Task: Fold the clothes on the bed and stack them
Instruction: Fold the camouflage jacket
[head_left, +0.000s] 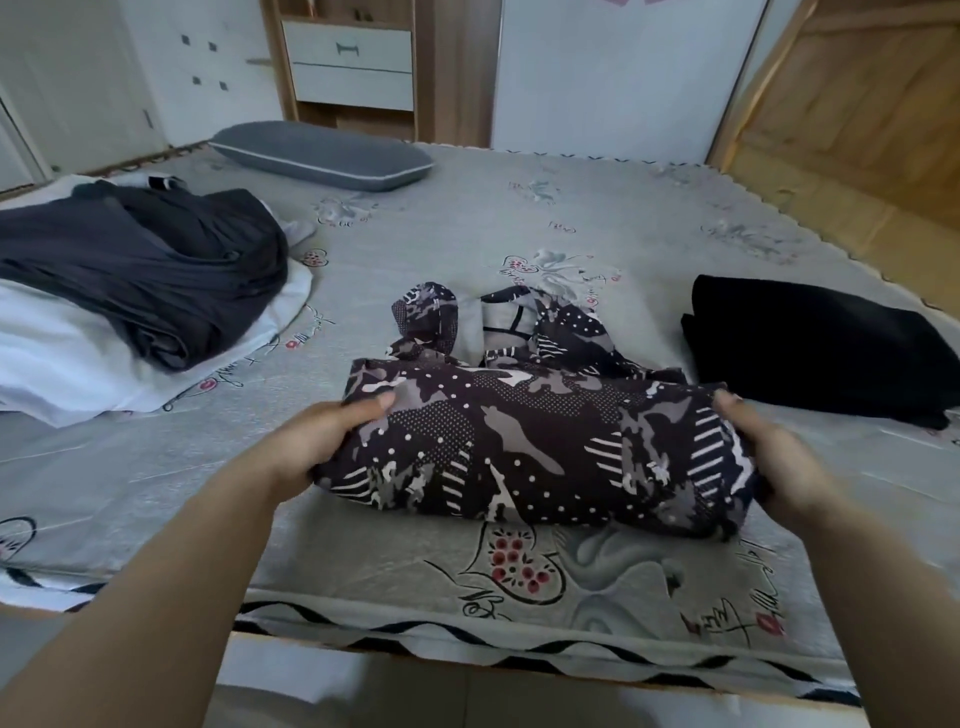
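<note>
Both arms reach in from the bottom corners toward frame centre. Left hand (322, 441) grips the left end of the patterned garment (519, 441), thumb on top, fingers curled under the fabric. Right hand (769, 447) grips the right end the same way. Garment is a half-folded bundle, centre of the grey bed sheet (467, 234). Folded black garment (810, 348) lies just right of it. Dark grey clothes (145, 270) on white cloth (57, 358) at left; grey pillow (322, 156) upper centre-left.
</note>
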